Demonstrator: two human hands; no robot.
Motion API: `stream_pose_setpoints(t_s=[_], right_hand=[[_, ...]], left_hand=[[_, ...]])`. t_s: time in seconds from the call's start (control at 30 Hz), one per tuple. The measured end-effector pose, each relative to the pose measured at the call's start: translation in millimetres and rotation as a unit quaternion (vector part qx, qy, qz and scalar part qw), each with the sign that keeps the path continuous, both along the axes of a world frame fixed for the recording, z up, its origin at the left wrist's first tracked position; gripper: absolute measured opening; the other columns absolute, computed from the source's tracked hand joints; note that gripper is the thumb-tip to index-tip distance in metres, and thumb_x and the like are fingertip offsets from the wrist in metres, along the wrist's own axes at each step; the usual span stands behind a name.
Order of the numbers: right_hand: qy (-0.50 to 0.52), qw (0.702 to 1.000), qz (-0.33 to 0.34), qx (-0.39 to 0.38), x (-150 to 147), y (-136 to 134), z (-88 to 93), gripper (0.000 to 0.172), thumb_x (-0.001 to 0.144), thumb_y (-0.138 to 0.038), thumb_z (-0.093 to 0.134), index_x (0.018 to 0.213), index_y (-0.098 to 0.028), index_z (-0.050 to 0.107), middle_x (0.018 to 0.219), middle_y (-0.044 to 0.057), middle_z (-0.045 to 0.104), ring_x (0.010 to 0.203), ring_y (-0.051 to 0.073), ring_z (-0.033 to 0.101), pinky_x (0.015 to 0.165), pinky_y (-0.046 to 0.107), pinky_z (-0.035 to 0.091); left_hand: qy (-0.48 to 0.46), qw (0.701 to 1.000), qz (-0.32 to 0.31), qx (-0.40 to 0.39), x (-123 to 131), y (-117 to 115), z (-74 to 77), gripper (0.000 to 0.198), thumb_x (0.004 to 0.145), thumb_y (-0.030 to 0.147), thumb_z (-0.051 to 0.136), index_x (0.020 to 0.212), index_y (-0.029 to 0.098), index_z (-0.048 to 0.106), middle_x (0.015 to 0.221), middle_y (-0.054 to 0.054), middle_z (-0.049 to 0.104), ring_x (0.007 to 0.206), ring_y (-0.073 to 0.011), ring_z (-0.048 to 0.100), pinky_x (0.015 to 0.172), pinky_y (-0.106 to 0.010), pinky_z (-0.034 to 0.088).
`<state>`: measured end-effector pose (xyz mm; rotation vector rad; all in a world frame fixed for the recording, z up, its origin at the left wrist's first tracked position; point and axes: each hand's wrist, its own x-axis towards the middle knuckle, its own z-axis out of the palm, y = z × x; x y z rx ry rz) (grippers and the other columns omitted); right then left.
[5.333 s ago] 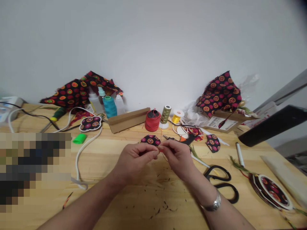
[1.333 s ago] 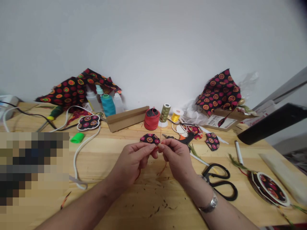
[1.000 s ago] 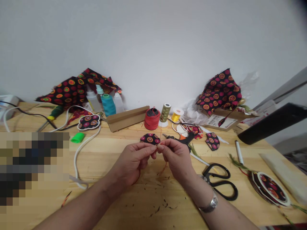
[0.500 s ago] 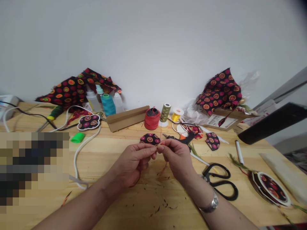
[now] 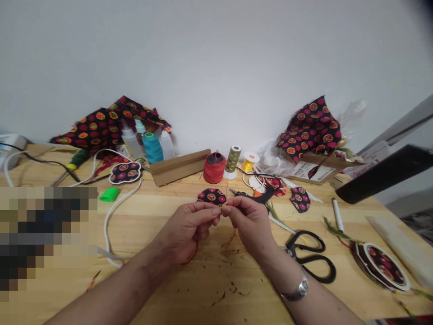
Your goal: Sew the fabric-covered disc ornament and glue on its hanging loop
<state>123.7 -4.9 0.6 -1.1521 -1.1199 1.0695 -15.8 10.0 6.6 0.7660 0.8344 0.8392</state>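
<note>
My left hand [image 5: 191,228] and my right hand [image 5: 249,223] meet above the middle of the table. Both pinch a thin orange-red thread [image 5: 232,237] between thumb and forefinger, fingertips almost touching. Loose thread ends dangle under the right hand, and a reddish strand curves below the left wrist side. Whatever lies exactly between the fingertips is too small to make out. Just behind the hands lies a patterned fabric piece [image 5: 211,195] with a scalloped edge. A hot glue gun [image 5: 267,196] rests beyond my right hand, partly covered by it.
Black-handled scissors [image 5: 313,257] lie beside my right forearm. Behind stand a red thread spool [image 5: 214,168], an olive spool [image 5: 233,159], a yellow spool [image 5: 249,162] and a cardboard tray [image 5: 181,168]. White cable [image 5: 108,225] runs along the left. A round fabric-covered piece [image 5: 384,266] sits right.
Both hands keep nearly the same place and pinch. The reddish strand below my left hand hangs slightly differently, showing a little more of its curve.
</note>
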Motion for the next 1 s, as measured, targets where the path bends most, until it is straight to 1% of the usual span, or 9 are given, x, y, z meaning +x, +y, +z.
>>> stream_pose_setpoints(t_s=[0.1, 0.23, 0.37, 0.43, 0.63, 0.77, 0.83, 0.9, 1.0], right_hand=[[0.008, 1.000, 0.004, 0.001, 0.2, -0.3, 0.8, 0.004, 0.065, -0.019, 0.066, 0.062, -0.018, 0.065, 0.053, -0.003, 0.059, 0.047, 0.007, 0.046, 0.045, 0.019, 0.038], [0.010, 1.000, -0.001, -0.001, 0.1, -0.4, 1.4, 0.005, 0.065, -0.018, 0.065, 0.061, -0.018, 0.064, 0.052, -0.003, 0.058, 0.045, 0.007, 0.044, 0.042, 0.018, 0.037], [0.023, 1.000, -0.001, -0.002, -0.2, 0.0, 1.0, 0.003, 0.065, -0.019, 0.065, 0.063, -0.017, 0.064, 0.051, -0.003, 0.056, 0.044, 0.007, 0.043, 0.041, 0.018, 0.036], [0.022, 1.000, 0.001, -0.001, -0.2, 0.1, 1.0, 0.003, 0.065, -0.019, 0.065, 0.063, -0.018, 0.064, 0.050, -0.004, 0.056, 0.044, 0.007, 0.043, 0.041, 0.018, 0.036], [0.013, 1.000, 0.004, 0.006, 0.7, -0.1, 1.0, 0.004, 0.065, -0.017, 0.065, 0.061, -0.018, 0.065, 0.052, -0.004, 0.057, 0.047, 0.007, 0.046, 0.047, 0.020, 0.039], [0.020, 1.000, 0.008, 0.006, 0.4, 0.0, -0.2, 0.004, 0.065, -0.017, 0.066, 0.062, -0.018, 0.065, 0.052, -0.005, 0.057, 0.046, 0.006, 0.044, 0.048, 0.020, 0.039], [0.026, 1.000, 0.008, -0.001, -0.4, -0.1, -1.1, 0.003, 0.065, -0.017, 0.066, 0.062, -0.018, 0.065, 0.052, -0.005, 0.057, 0.046, 0.006, 0.044, 0.046, 0.020, 0.038], [0.043, 0.999, 0.015, -0.016, -1.7, -0.2, -2.0, 0.003, 0.064, -0.019, 0.067, 0.066, -0.018, 0.066, 0.053, -0.004, 0.058, 0.045, 0.006, 0.043, 0.043, 0.020, 0.036], [0.077, 0.995, 0.040, -0.045, -4.2, -0.6, -3.6, 0.013, 0.064, -0.021, 0.068, 0.077, -0.018, 0.066, 0.056, -0.004, 0.060, 0.041, 0.006, 0.040, 0.038, 0.019, 0.032]], left_hand=[[0.002, 1.000, 0.006, 0.011, 0.0, -0.5, -0.7, 0.012, 0.064, 0.023, 0.071, 0.063, 0.012, 0.066, 0.054, 0.004, 0.052, 0.039, -0.0012, 0.027, 0.037, -0.017, 0.014], [-0.002, 1.000, -0.004, 0.010, 0.6, -0.3, -1.0, 0.014, 0.064, 0.024, 0.071, 0.063, 0.012, 0.066, 0.054, 0.003, 0.051, 0.039, -0.0015, 0.026, 0.037, -0.017, 0.013], [-0.011, 1.000, -0.006, 0.001, 1.1, -0.2, -0.2, 0.015, 0.063, 0.025, 0.073, 0.063, 0.011, 0.067, 0.054, 0.003, 0.049, 0.040, -0.0016, 0.027, 0.037, -0.016, 0.016], [-0.015, 1.000, -0.006, -0.004, 1.0, -0.2, 0.5, 0.015, 0.063, 0.025, 0.073, 0.063, 0.011, 0.067, 0.054, 0.003, 0.049, 0.040, -0.0014, 0.027, 0.037, -0.015, 0.017], [-0.019, 1.000, -0.013, -0.015, -0.2, 0.4, -0.3, 0.012, 0.064, 0.022, 0.072, 0.065, 0.011, 0.068, 0.054, 0.003, 0.050, 0.041, -0.0009, 0.028, 0.037, -0.015, 0.014], [-0.012, 1.000, -0.013, -0.010, -0.4, 0.1, -1.0, 0.010, 0.065, 0.021, 0.070, 0.064, 0.012, 0.067, 0.054, 0.003, 0.051, 0.041, -0.0014, 0.029, 0.038, -0.016, 0.015], [-0.007, 1.000, -0.005, 0.001, -0.2, 0.1, -0.1, 0.009, 0.064, 0.021, 0.070, 0.064, 0.012, 0.067, 0.054, 0.003, 0.051, 0.041, -0.0015, 0.029, 0.038, -0.016, 0.016], [-0.002, 1.000, 0.018, 0.010, 0.0, 0.5, 1.3, 0.010, 0.063, 0.021, 0.070, 0.063, 0.012, 0.067, 0.053, 0.003, 0.052, 0.040, -0.0014, 0.029, 0.038, -0.016, 0.017], [0.011, 0.998, 0.060, 0.022, -0.1, 1.9, 2.9, 0.012, 0.061, 0.022, 0.071, 0.059, 0.012, 0.066, 0.052, 0.003, 0.054, 0.038, -0.0010, 0.028, 0.037, -0.016, 0.016]])
